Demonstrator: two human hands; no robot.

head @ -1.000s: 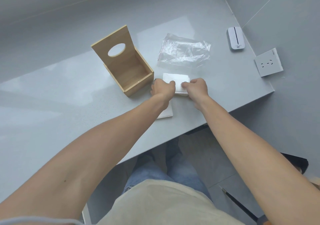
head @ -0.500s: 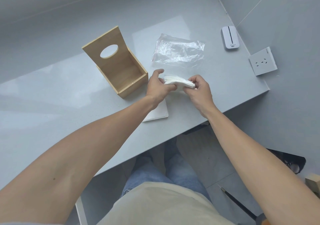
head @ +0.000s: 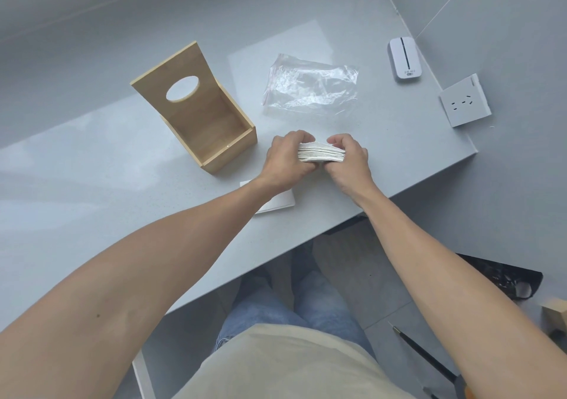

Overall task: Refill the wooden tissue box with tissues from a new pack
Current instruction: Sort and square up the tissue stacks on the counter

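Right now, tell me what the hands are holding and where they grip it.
Both hold the stack of white tissues: the left hand pinches its left end, the right hand its right end, beside the open wooden tissue box.

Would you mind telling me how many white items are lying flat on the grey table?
2: a device at the far right edge, and a card partly under the left forearm.

One second ago the tissue stack (head: 320, 154) lay flat on the bench (head: 92, 190) just right of the wooden tissue box (head: 202, 116), pressed under both hands. It is now lifted clear and squeezed from both ends, left hand (head: 287, 161) and right hand (head: 346, 161) curled around it, layered edge facing the camera
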